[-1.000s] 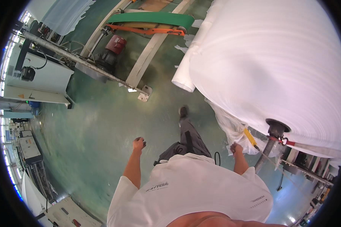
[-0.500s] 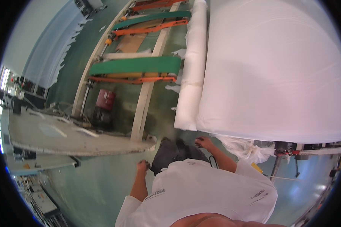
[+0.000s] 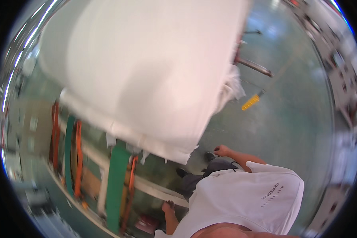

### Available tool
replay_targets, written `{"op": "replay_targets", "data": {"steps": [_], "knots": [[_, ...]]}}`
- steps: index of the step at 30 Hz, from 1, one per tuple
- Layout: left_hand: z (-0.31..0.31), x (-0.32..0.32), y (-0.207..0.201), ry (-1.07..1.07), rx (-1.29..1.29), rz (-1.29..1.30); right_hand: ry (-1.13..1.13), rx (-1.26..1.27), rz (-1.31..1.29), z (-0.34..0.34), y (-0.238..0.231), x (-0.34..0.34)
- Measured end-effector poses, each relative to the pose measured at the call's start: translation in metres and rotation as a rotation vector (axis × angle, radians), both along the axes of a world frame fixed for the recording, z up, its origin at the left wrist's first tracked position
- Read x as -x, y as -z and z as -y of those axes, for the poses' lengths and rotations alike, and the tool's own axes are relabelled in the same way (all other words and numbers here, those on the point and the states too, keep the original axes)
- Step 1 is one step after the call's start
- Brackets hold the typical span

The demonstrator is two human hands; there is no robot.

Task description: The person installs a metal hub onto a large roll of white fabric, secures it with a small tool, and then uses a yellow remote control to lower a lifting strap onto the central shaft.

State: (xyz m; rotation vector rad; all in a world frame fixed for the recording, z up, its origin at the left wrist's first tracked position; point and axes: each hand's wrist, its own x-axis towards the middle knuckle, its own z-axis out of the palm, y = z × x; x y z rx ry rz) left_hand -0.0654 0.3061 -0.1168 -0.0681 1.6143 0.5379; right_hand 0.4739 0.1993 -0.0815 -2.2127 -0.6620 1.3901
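My left hand (image 3: 168, 205) hangs low beside my leg, fingers loosely bent and apart, with nothing visible in it. On the other side my right hand (image 3: 222, 150) hangs over the floor, its fingers slightly curled and also free of anything I can see. Ahead of me is a very large white fabric roll (image 3: 146, 59), the thing nearest to my right hand though apart from it. A narrower white roll (image 3: 119, 133) runs along its near lower edge. Crumpled whitish plastic wrapping (image 3: 232, 85) bulges at the big roll's right end. Motion blurs parts of the view.
Green belts (image 3: 118, 186) with orange bars (image 3: 129, 198) stand on a pale frame (image 3: 154, 188) at lower left. A red box (image 3: 147, 223) lies near my left hand. Right of the roll, a metal bar (image 3: 256, 67) sticks out over the green floor (image 3: 289, 131), near a yellow object (image 3: 250, 103).
My view has turned to the right. The large roll now lies ahead and the belts at lower left. Both hands still hang at my sides.
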Motion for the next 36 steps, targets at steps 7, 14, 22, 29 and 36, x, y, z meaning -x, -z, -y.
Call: {"op": "replay_targets", "data": {"steps": [7,14,22,29,36], "knots": [[-0.077,-0.155,-0.026,1.063,0.011,-0.257,0.958,0.047,-0.150,0.260,0.030,-0.033],[0.027,-0.474,0.002,1.394,-0.140,-0.240,1.596,0.142,-0.340,0.517,0.059,-0.004],[0.182,-0.846,-0.011,1.732,-0.357,0.091,1.714,-0.020,-0.243,0.624,0.015,-0.214],[0.352,-1.160,-0.011,1.933,-0.470,0.510,1.497,-0.072,-0.054,0.662,-0.047,-0.497],[0.435,-1.431,-0.065,2.239,-0.834,0.321,1.981,-0.121,-0.240,0.733,-0.051,-0.601]]}}
